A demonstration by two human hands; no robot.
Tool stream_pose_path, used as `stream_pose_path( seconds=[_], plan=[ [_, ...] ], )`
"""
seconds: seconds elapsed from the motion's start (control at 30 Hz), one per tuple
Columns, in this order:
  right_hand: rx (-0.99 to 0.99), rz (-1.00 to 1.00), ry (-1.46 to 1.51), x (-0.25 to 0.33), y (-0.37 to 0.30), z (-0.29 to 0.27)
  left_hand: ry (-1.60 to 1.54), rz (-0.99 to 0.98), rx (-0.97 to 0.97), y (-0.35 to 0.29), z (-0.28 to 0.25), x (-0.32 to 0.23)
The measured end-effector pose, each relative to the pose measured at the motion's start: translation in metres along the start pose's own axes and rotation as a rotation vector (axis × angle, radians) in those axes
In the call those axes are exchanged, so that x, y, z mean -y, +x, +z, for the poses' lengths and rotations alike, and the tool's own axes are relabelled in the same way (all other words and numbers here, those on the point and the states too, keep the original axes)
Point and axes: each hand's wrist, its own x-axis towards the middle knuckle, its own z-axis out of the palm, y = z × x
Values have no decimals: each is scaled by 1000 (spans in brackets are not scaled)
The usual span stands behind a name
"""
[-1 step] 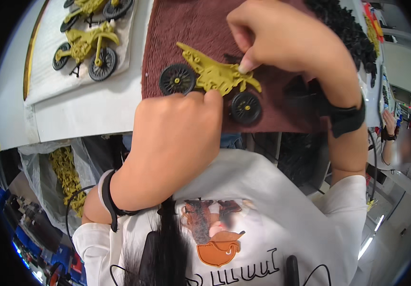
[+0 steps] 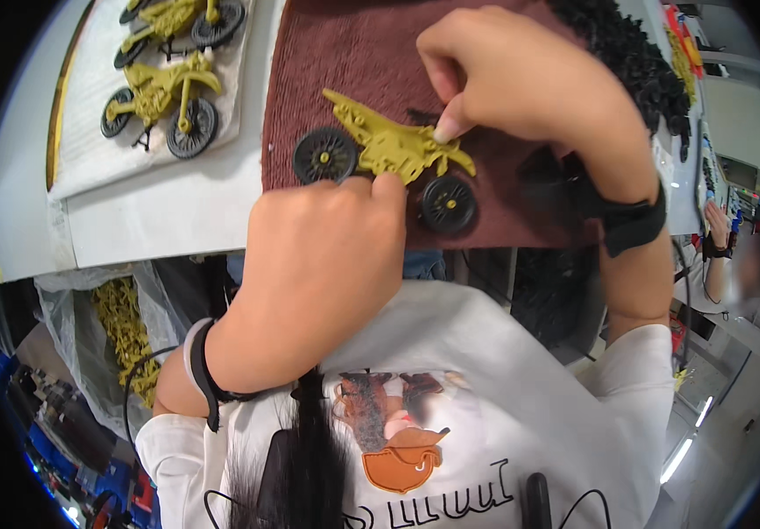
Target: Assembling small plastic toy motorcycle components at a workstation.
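Observation:
A yellow-green toy motorcycle lies on its side on the brown cloth. Its black rear wheel is at the left, and the black front wheel at the lower right. My left hand is closed, back of the hand up, fingertips gripping the body's near edge between the wheels. At the body's front end, my right hand pinches with thumb and bent fingers; the curled fingers hide whether a small part is between them. A small black piece shows beside the right thumb.
Two assembled toy motorcycles rest on a white padded sheet at the left. Black parts are heaped at the far right. Below the table's left edge hangs a clear plastic bag of yellow-green parts. Another person's hand shows at far right.

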Motion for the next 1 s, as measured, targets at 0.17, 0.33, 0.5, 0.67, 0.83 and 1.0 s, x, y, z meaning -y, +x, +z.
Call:
stream_pose_path(
  seconds=[0.17, 0.33, 0.5, 0.67, 0.83, 1.0],
  plan=[
    [-197, -72, 329, -45, -31, -6, 44, 87, -3, -3, -4, -8],
    [-469, 18, 217, -86, -34, -34, -77, 36, -8, -1, -3, -13],
    [-376, -133, 206, -66, 1, -41, -86, 70, 106, -4, -24, -8],
    [-434, -359, 137, -25, 32, -52, -247, 52, -147, -5, -36, 9],
    [-485, -359, -115, 3, 70, -39, -365, 100, -253, -7, -41, 14],
    [-286, -308, -120, 7, 80, -57, -433, -5, -300, -6, -53, 32]
  ],
)
